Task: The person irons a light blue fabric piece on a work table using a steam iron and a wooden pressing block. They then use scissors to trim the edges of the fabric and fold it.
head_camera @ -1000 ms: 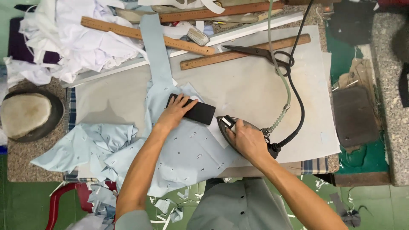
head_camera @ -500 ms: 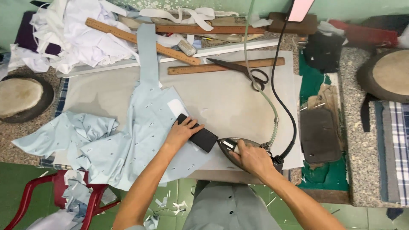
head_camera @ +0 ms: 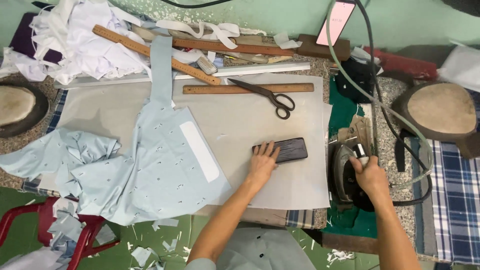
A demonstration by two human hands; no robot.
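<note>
Scissors (head_camera: pixel 274 97) beside wooden ruler (head_camera: pixel 235 89)

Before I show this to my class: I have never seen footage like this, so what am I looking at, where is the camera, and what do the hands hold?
The camera sits on a person's head, looking down at their own bare hands over a padded work table. The left hand rests on a dark flat block. The right hand grips the handle of an iron beside the table. A pale blue patterned cloth lies spread out, with scissors and wooden rulers further back.
</note>
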